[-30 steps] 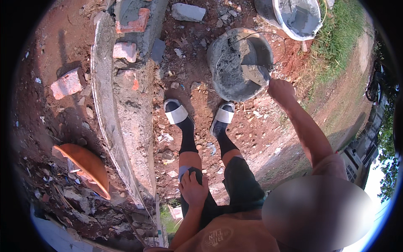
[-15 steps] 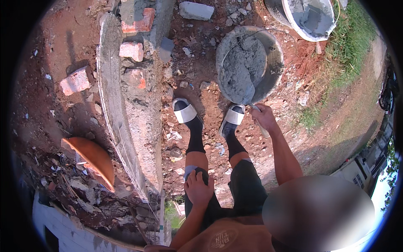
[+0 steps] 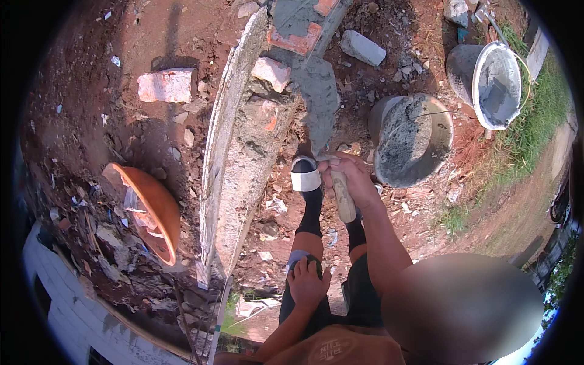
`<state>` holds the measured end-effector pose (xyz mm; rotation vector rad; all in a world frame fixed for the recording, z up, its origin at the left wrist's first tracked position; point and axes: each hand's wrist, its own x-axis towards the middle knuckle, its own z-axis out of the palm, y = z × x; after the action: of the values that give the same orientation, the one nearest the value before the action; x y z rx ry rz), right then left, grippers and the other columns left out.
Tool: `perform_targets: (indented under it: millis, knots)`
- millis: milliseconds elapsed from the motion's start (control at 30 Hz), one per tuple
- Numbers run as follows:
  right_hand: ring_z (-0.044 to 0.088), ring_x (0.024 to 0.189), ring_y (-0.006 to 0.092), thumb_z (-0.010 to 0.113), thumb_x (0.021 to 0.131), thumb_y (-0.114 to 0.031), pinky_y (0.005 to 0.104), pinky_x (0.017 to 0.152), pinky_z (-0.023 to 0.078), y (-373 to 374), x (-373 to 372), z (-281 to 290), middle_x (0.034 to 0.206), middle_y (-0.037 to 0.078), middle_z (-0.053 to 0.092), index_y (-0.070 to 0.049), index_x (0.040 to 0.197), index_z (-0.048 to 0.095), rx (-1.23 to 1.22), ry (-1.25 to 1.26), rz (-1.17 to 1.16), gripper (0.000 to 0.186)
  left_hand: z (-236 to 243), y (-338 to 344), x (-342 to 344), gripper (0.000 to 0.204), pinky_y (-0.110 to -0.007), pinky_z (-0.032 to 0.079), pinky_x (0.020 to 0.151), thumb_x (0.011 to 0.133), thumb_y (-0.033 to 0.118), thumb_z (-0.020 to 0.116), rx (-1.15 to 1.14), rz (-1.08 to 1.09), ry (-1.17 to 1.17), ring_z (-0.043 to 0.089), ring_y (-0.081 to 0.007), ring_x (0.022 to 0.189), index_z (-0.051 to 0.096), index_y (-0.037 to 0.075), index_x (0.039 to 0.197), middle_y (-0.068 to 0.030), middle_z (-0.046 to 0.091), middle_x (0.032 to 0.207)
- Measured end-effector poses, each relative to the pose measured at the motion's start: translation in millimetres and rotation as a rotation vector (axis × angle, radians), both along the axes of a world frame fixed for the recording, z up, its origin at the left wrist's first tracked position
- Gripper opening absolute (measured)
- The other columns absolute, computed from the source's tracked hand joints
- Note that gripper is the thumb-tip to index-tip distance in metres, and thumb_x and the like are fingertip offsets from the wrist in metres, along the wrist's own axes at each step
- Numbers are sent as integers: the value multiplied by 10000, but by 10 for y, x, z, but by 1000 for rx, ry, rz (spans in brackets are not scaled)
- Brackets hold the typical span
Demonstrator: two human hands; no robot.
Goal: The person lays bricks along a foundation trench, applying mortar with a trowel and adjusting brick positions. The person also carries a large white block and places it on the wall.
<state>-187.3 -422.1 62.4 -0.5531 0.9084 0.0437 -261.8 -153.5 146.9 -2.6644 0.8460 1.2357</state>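
My right hand (image 3: 356,182) grips the pale wooden handle of a trowel (image 3: 313,109), whose long blade carries grey mortar and reaches up beside the block wall (image 3: 243,176) at broken bricks (image 3: 271,73) and mortar on its top. A bucket of grey mortar (image 3: 401,152) stands on the ground just right of the trowel. My left hand (image 3: 307,283) lies open on my thigh, fingers apart. My sandalled foot (image 3: 304,176) is below the blade; the other is mostly behind my right hand.
A white pail (image 3: 496,109) leans against a grey container at the right, beside grass (image 3: 535,131). Loose brick pieces (image 3: 164,85), a grey block (image 3: 362,48), a broken orange plastic basin (image 3: 158,207) and rubble lie on the red soil. A building (image 3: 61,280) is at lower left.
The trowel has left the bucket and swung left toward the wall, loaded with mortar, with my right hand still gripping it. The view has shifted, so the bucket and wall appear further right.
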Motion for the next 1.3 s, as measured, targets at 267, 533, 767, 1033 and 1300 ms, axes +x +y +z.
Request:
perform_targets:
  millis: [267,533,767,1033,1300]
  knots:
    - [546,503,208,517,871,-304,328,477,445,390,529,-220,619,112,560,-4,837,574,-241,169,303,308,14,74,61,439,-493,396,892,783,411,619,-37,84,4,538,-314,1085,609,36,1012,-178,569,1159]
    - [626,814,385,499,894,-414,467,725,500,-972,712,-458,803,188,635,-42,887,592,-1575,539,1088,383,18,16,105,430,-505,391,902,782,411,619,-61,109,25,535,-319,1087,613,47,1010,-172,568,1164]
    - [629,727,315,514,864,-405,429,687,488,-1479,1269,-210,757,192,625,43,958,601,-843,522,704,466,41,28,75,422,-505,388,904,778,407,617,-43,130,18,534,-323,1087,621,44,994,-170,569,1162]
    - [621,786,398,468,855,-390,462,738,473,-768,792,-487,831,268,624,56,956,601,-956,294,956,476,12,12,0,428,-492,378,904,783,415,612,-62,49,-5,539,-322,1079,620,43,996,-172,570,1158]
    - [621,790,392,546,863,-382,463,697,477,-356,-1021,472,821,246,621,4,928,567,-980,583,736,393,-11,86,-117,414,-484,375,906,786,393,605,-6,-15,-7,553,-327,1045,609,43,1008,-176,562,1161]
